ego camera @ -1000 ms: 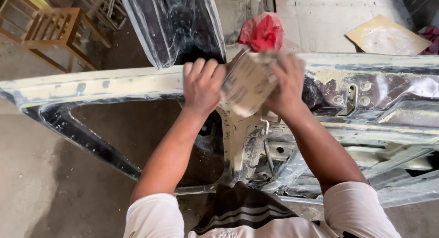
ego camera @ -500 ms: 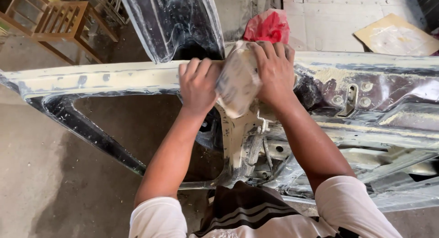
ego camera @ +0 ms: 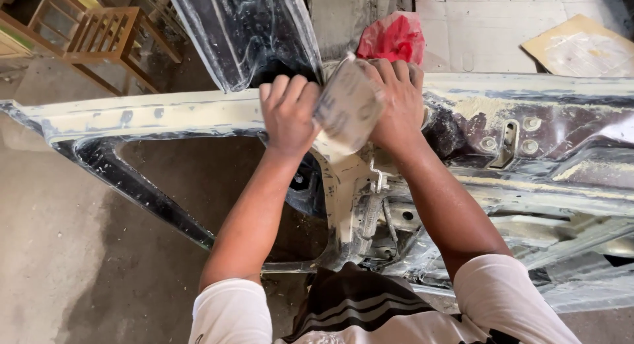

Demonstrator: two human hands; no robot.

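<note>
Sandpaper sheet (ego camera: pixel 348 109) sits between my two hands on the upper rail of a stripped car door frame (ego camera: pixel 165 116), near the point where the rail meets the central pillar. My left hand (ego camera: pixel 288 113) is curled over the rail with its fingers closed on the sheet's left edge; my right hand (ego camera: pixel 396 99) lies flatter, fingers together, pressing the sheet's right edge onto the filler-coated metal. I judge the step in hand to be abrasion of the filler on this rail. The next stroke calls for even pressure from both hands and travel along the rail, not across it. The sheet is bowed, its long axis running from upper left to lower right, gritted face toward the metal as far as I can tell. The rail's long axis runs left to right across the view. A red bag (ego camera: pixel 393 37) lies beyond on the floor (ego camera: pixel 59 251).
</note>
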